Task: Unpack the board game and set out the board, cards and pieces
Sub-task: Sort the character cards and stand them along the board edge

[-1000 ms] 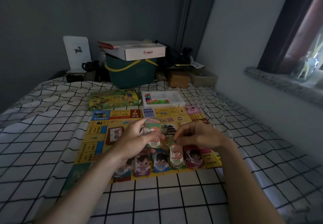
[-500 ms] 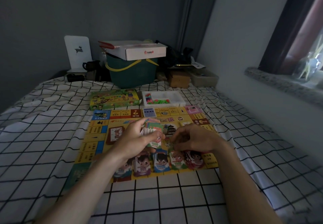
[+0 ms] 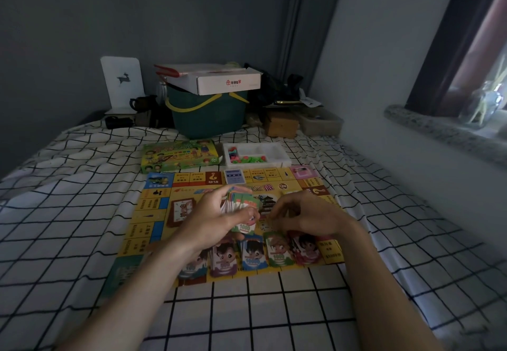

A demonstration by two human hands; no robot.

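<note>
The yellow game board lies flat on the checked sheet. Along its near edge sit several piles of play-money notes with cartoon faces. My left hand grips a fanned stack of notes above the board's middle, and a green 1000 note sticks out under the thumb. My right hand hovers just right of that stack with its fingers curled toward it; the fingertips are too dark to show whether they pinch a note. A blue card deck and a brown card deck rest on the board.
Behind the board lie the green game box and a white tray with coloured pieces. Further back stand a green bucket topped by a white carton, a wooden box and clutter. A wall and a stone windowsill close the right side.
My right hand has risen from the green note pile at the board's near edge and moved back up beside the stack in my left hand. The left hand has stayed in place.
</note>
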